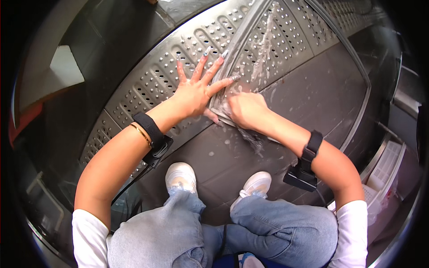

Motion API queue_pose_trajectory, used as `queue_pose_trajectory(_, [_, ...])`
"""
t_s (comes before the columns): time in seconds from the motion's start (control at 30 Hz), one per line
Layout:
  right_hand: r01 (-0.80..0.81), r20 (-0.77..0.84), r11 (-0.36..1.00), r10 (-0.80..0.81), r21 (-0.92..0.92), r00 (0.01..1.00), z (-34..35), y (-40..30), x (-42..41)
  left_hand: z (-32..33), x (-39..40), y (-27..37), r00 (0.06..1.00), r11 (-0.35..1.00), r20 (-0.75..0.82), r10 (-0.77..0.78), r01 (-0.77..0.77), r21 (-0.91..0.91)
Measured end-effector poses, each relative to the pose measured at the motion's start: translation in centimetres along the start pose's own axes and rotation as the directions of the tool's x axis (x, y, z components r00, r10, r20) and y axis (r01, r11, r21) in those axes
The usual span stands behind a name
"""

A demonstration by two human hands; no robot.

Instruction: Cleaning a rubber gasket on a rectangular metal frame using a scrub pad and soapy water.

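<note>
A grey frame point(358, 63), apparently a rubber-like strip bent in an angular shape, lies across a perforated metal drain cover point(161, 72) and dark floor tiles. My left hand point(197, 90) presses with spread fingers against the frame near its corner, its thumb below it. Just right of it, my right hand point(249, 109) is closed in a fist on a wet item at the same corner; a dark, frayed, bristly end point(253, 140) sticks out below the fist. What exactly the fist grips is mostly hidden. White suds point(264, 43) streak the metal beyond the hands.
My white shoes point(181, 177) stand on wet dark tiles below the hands. At the right is a pale plastic basket point(388, 167) with white items. A white panel point(67, 65) is at the upper left. Dark boxes with cables are strapped to both forearms.
</note>
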State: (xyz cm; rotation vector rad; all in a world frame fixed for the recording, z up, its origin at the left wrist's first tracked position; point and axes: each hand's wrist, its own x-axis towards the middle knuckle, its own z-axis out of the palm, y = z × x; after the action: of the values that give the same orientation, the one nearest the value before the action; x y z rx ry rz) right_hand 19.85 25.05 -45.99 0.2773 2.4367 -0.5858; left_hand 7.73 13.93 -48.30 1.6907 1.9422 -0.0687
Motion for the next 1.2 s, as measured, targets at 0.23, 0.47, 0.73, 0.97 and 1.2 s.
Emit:
queue_pose_trajectory(0.23, [0.081, 0.047, 0.984, -0.075, -0.16, 0.996, -1.0, -1.1, 1.0, 0.2, -0.1, 0.3, 1.0, 0.999, -0.017, 0.008, -0.009, -0.04])
queue_pose_trajectory(0.47, [0.105, -0.116, 0.992, -0.112, -0.068, 0.987, 0.4, 0.1, 0.1, 0.3, 0.1, 0.3, 1.0, 0.998, -0.022, 0.011, -0.012, -0.054])
queue_pose_trajectory(0.73, [0.085, -0.035, 0.996, -0.084, 0.023, 0.996, 0.5, 0.5, -0.8, -0.1, -0.2, 0.4, 1.0, 0.998, -0.013, 0.003, -0.004, -0.062])
queue_pose_trajectory(0.97, [-0.053, 0.072, 0.998, 0.05, 0.042, 0.996, 0.9, 0.4, -1.1, 0.4, -0.1, 0.2, 0.999, 0.998, -0.029, 0.015, -0.017, -0.063])
queue_pose_trajectory(1.2, [0.078, -0.047, 0.99, -0.073, 0.116, 0.996, 0.9, 0.1, 0.7, 0.1, 0.1, 0.5, 1.0, 0.997, 0.014, -0.016, 0.017, -0.074])
